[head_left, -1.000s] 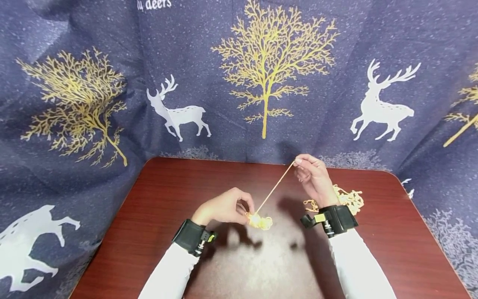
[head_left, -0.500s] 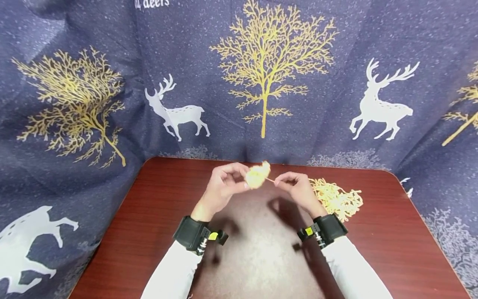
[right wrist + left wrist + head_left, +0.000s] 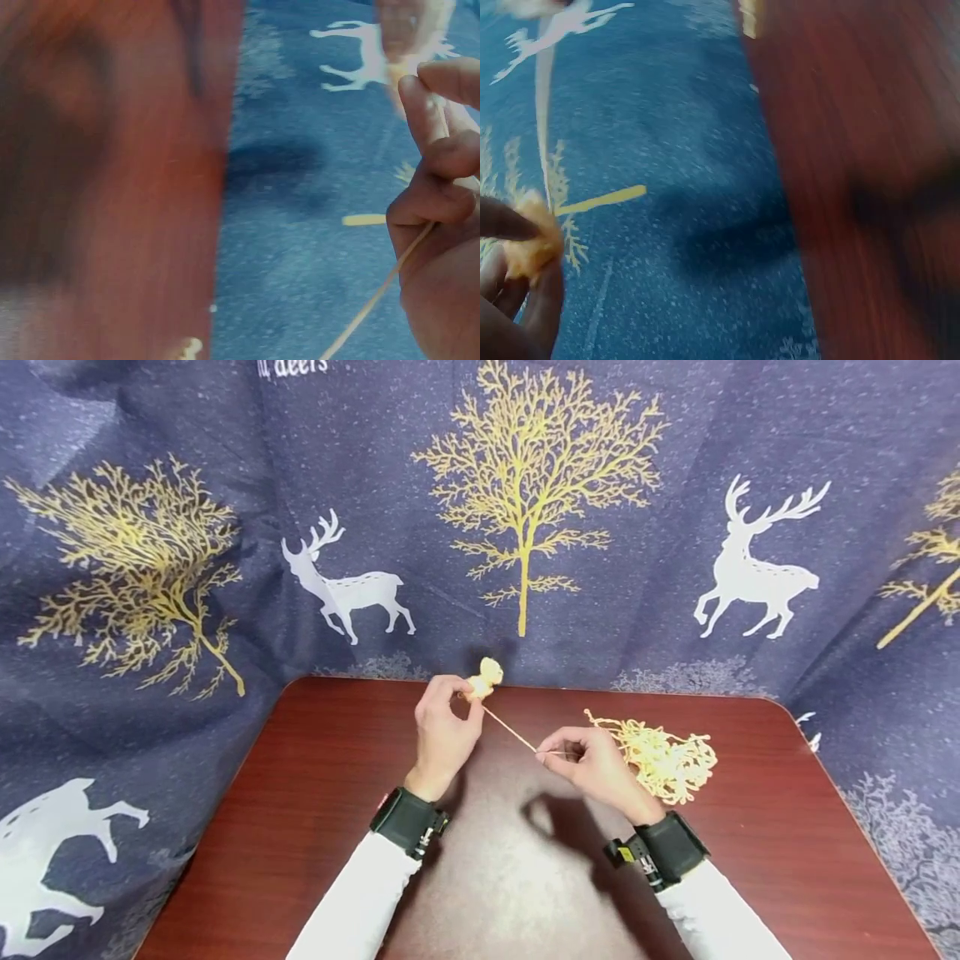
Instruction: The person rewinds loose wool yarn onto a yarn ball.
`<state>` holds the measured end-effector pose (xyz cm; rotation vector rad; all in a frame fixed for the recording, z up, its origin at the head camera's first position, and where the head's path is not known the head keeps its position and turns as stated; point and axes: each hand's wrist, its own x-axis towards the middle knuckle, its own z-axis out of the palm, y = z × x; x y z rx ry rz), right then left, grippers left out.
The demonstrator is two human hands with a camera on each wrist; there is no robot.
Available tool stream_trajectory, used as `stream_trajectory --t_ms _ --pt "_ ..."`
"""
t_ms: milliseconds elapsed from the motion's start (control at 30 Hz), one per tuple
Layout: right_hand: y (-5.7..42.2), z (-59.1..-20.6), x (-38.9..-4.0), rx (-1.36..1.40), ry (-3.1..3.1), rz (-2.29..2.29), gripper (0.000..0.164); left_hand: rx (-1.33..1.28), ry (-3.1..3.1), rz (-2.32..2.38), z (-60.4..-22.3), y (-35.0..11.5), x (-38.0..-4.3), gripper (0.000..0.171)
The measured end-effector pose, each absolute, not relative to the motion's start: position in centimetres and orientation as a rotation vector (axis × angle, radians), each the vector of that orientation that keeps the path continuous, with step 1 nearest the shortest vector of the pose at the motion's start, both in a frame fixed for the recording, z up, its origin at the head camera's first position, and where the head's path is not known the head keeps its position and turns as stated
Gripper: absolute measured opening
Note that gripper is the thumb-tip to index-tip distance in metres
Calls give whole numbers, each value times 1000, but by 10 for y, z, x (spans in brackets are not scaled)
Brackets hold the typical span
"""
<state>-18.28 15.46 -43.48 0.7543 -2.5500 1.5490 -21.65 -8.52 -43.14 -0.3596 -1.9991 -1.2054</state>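
Note:
Between the fingers and thumb of my left hand (image 3: 446, 727) is a small wound bundle of pale yellow yarn (image 3: 487, 675), held up near the table's far edge. The left wrist view shows this bundle (image 3: 534, 244) pinched, with a strand (image 3: 543, 120) leaving it. That strand (image 3: 512, 730) runs taut down to my right hand (image 3: 596, 764), whose thumb and fingertips pinch it. In the right wrist view, more strand (image 3: 379, 292) trails out below the curled fingers. A loose heap of the same yarn (image 3: 667, 760) lies on the table just right of my right hand.
The reddish-brown table (image 3: 300, 827) has a rounded far edge. Behind it hangs a dark blue cloth (image 3: 450, 585) printed with white deer and yellow trees. Black straps with small cameras (image 3: 667, 852) sit on both wrists.
The left hand has lifted the yarn bundle from low over the table to the far edge, turning it. The right hand has come down and toward the front, away from the far edge.

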Motion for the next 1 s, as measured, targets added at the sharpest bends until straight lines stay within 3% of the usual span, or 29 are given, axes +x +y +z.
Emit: stream_trajectory --t_ms 200,500,600,767,1000 --pt "160 -408 -187 767 -2407 1701 10 -600 -2385 -975 -441 -88 -206 21" --pt "170 -398 -207 679 -2234 1968 8 -1088 -2820 -1170 -430 -82 -183 20" --pt "169 -403 -216 607 -2087 2188 8 -1229 -2795 -1265 -424 -81 -178 19" --pt "166 -417 -228 490 -1876 2438 22 -1394 -2616 -1643 -417 -81 -171 19" --pt "160 -440 -229 330 -2008 2439 8 -1399 -2175 -2083 -407 -80 -170 19"
